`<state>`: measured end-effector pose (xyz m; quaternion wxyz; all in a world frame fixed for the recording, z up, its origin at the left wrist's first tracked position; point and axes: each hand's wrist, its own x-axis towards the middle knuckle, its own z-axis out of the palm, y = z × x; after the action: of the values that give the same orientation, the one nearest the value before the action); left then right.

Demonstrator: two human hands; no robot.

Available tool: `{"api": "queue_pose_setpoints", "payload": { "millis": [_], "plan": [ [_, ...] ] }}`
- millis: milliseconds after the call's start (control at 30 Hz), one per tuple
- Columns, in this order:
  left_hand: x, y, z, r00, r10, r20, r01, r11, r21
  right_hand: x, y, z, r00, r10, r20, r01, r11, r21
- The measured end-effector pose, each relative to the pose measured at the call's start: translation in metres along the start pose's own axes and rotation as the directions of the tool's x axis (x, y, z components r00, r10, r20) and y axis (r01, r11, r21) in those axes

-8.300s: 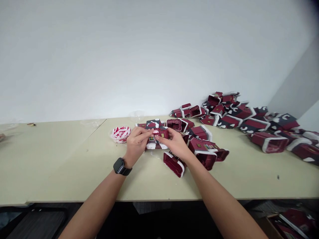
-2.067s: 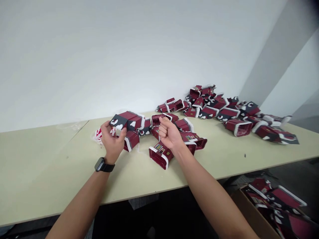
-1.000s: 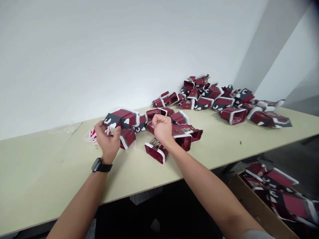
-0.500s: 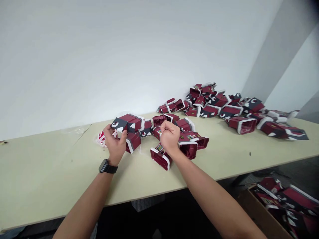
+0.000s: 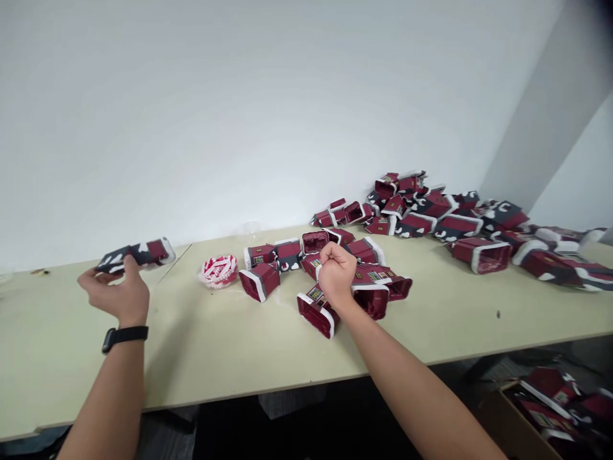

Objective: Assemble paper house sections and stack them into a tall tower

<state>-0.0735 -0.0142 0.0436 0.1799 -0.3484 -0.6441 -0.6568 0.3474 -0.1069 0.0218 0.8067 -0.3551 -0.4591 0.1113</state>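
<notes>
My left hand (image 5: 117,291), a black watch on its wrist, grips a small model house (image 5: 136,253) with dark red walls and a dark grey roof patched with white. It is held up at the left, lying on its side. Over the middle group of houses, my right hand (image 5: 336,271) is curled into a fist; whatever it may hold is hidden. Beneath and around that fist lie several more red houses, among them an open-bottomed house (image 5: 317,314) showing its hollow inside. Between my hands sits a clear round container (image 5: 219,271) of red-and-white pieces.
A large pile of similar houses (image 5: 435,207) spreads across the back right of the pale table (image 5: 230,358). Below the table's right edge, a cardboard box (image 5: 512,418) holds more houses. A white wall rises behind the table.
My left hand has carried the model house to the left, away from the group, uncovering the container. My right fist stays over the middle houses. The view has shifted slightly.
</notes>
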Motion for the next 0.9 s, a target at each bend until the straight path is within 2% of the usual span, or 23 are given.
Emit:
{"api": "queue_pose_setpoints", "payload": {
  "millis": [67,133,233,333,467,667,800,900],
  "plan": [
    [0.006,-0.022,-0.013,0.997,-0.012,0.079,0.004,0.995,0.102,-0.001,0.000,-0.001,1.000,-0.022,-0.007,0.022,1.000,0.007],
    [0.004,-0.039,-0.025,0.989,0.015,0.146,-0.041,0.983,0.178,-0.002,0.000,-0.002,0.999,-0.038,-0.017,0.038,0.999,0.000],
    [-0.005,-0.052,-0.036,0.980,0.022,0.199,-0.073,0.965,0.251,-0.002,0.001,-0.004,0.999,-0.034,-0.027,0.033,0.999,-0.025],
    [-0.012,-0.056,-0.038,0.970,-0.002,0.242,-0.071,0.953,0.293,-0.001,0.003,-0.005,0.999,-0.023,-0.042,0.021,0.999,-0.041],
    [-0.014,-0.056,-0.039,0.949,0.038,0.314,-0.145,0.935,0.324,-0.001,0.003,-0.006,0.998,0.003,-0.056,-0.005,0.999,-0.035],
    [-0.016,-0.059,-0.042,0.940,0.106,0.324,-0.209,0.930,0.303,-0.002,0.002,-0.006,0.998,0.019,-0.067,-0.022,0.999,-0.034],
    [-0.014,-0.062,-0.041,0.917,0.165,0.364,-0.270,0.928,0.259,-0.002,0.003,-0.006,0.997,0.053,-0.063,-0.055,0.998,-0.021],
    [-0.015,-0.062,-0.043,0.909,0.166,0.383,-0.277,0.926,0.257,-0.002,0.006,-0.007,0.995,0.079,-0.060,-0.080,0.997,-0.002]
  ]
}}
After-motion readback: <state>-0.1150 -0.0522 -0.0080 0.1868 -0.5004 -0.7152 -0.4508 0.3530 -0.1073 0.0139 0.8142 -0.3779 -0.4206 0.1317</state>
